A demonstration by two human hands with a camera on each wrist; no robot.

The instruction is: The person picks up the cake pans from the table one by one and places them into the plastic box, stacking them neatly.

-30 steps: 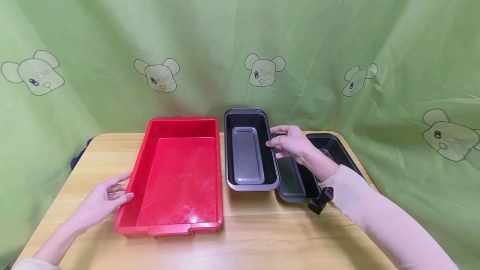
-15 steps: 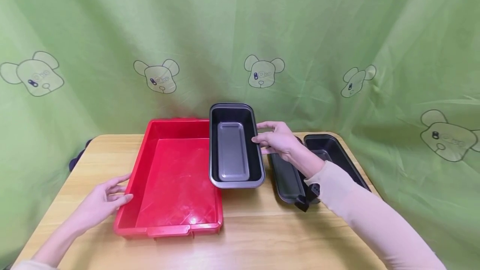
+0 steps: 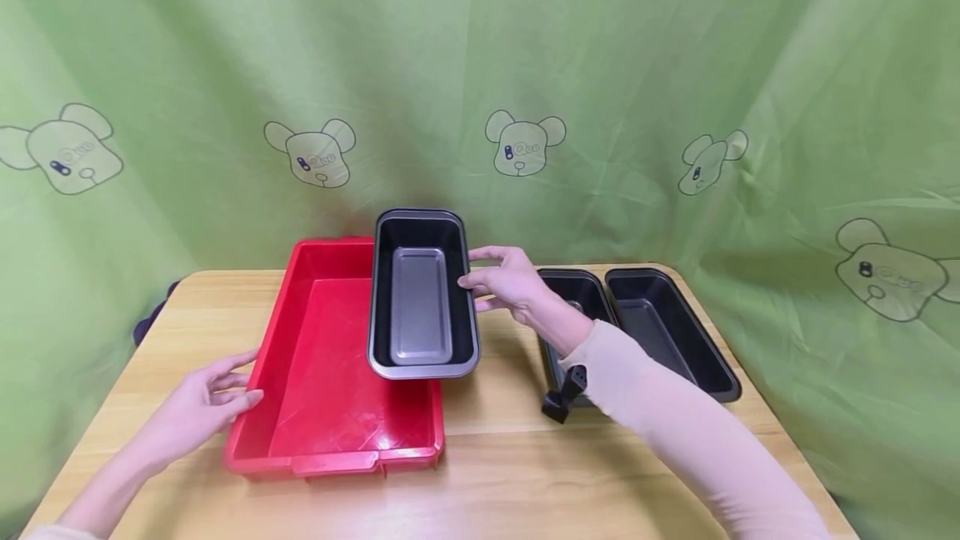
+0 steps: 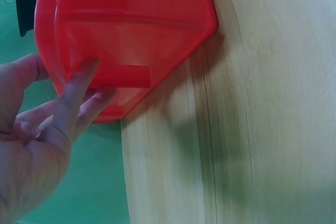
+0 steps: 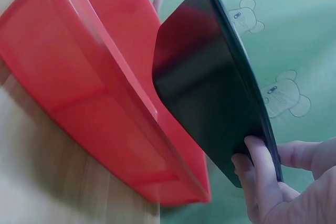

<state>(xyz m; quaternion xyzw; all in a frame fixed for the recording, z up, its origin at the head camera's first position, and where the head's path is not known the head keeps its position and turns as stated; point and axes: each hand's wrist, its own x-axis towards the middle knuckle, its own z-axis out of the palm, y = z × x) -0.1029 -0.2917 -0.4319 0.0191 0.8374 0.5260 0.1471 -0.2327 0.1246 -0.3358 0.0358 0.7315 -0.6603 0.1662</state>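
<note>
My right hand [image 3: 506, 282] pinches the right rim of a dark loaf pan [image 3: 422, 307], thumb on the inside and fingers along its outer wall. The pan is raised over the right side of a shallow red tray [image 3: 330, 465]; its dark underside shows in the right wrist view, above the tray's long wall [image 5: 105, 61]. At the tray's left side, my left hand [image 3: 198, 407] grips the rim. The left wrist view has the thumb over that rim and the fingers [image 4: 79, 93] against the outer wall.
Two more dark loaf pans stand side by side at the table's right: a nearer one [image 3: 570, 282], partly behind my right forearm, and one [image 3: 675, 332] by the table edge. A green curtain [image 3: 420, 40] hangs behind the wooden table [image 3: 510, 473].
My right hand has carried the loaf pan leftward, from beside the red tray to over its right part. The left hand and tray have stayed about where they were.
</note>
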